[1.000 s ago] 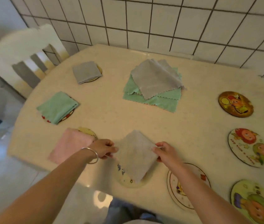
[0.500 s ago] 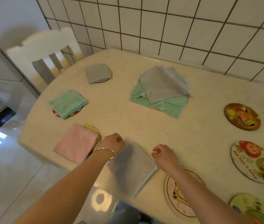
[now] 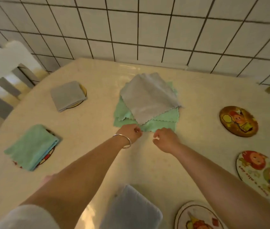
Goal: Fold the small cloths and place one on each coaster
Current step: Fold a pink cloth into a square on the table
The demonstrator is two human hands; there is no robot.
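A pile of unfolded cloths lies mid-table: a grey cloth on top of green cloths. My left hand, with curled fingers, touches the pile's front corner; a pinch is not clear. Loosely curled at the pile's front edge, my right hand holds nothing visible. A folded grey cloth lies near the front edge and hides its coaster. A folded green cloth and another folded grey cloth each cover a coaster. Three picture coasters on the right are bare.
A pink cloth peeks out behind my left forearm. A white chair stands at the table's left side. A tiled wall runs along the far edge of the cream table.
Both hands let go of the folded grey cloth, left on the near coaster, and moved forward to the front edge of the cloth pile. The view tilted up and forward.
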